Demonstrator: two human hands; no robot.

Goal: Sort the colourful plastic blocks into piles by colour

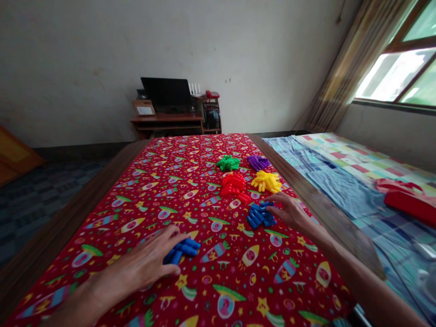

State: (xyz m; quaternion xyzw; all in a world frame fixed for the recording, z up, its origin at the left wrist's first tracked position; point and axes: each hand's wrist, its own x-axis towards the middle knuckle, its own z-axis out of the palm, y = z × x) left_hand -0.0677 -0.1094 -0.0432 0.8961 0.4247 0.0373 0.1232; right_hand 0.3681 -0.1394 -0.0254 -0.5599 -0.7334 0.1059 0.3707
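Observation:
A small group of blue plastic pieces, short and tube-like, lies on the red printed cloth. My left hand curls round its left side, with the pieces between thumb and fingers. Further right is a second blue pile. At its right edge is my right hand, fingers stretched over and beside the pieces, thumb and forefinger apart. Just beyond lie a red pile and a yellow pile. Farther back are green and purple piles of similar pieces.
The cloth covers a long table with a brown wooden edge. To the right, a bed with a checked cover holds a red case. Against the far wall, a desk bears a black monitor and a cardboard box.

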